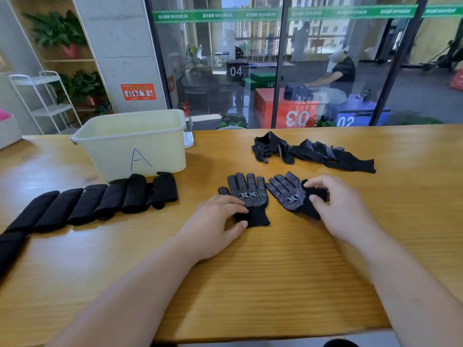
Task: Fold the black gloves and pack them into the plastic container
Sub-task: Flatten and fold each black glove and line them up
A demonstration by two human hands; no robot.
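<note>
Head camera looks down at a yellow-brown wooden tabletop (250, 284) with two bare arms reaching out over it. Two gloves lie flat side by side in the middle, dotted palms up and fingers pointing to the far side. The left black dotted glove (246, 194) lies straight. The left hand (218, 221) holds its plain black cuff at the near end, with the fingers on top and the thumb at the cuff's near edge. The right black dotted glove (285, 191) is tilted, so its fingers point far and to the left. The right hand (335, 206) is curled over its right side and pinches a fold of black cloth between thumb and fingers. The two gloves are just beside each other, but I cannot tell if they touch. Far to the right is a pile of loose black gloves (313, 154), all mixed up. On the left is a row of folded black gloves (100, 204), packed close together in a line that runs from the near left edge up to the box. The pale yellow plastic container (132, 144) stands at the far left, just beside the far end of that row, with a blue letter A on its near wall.
</note>
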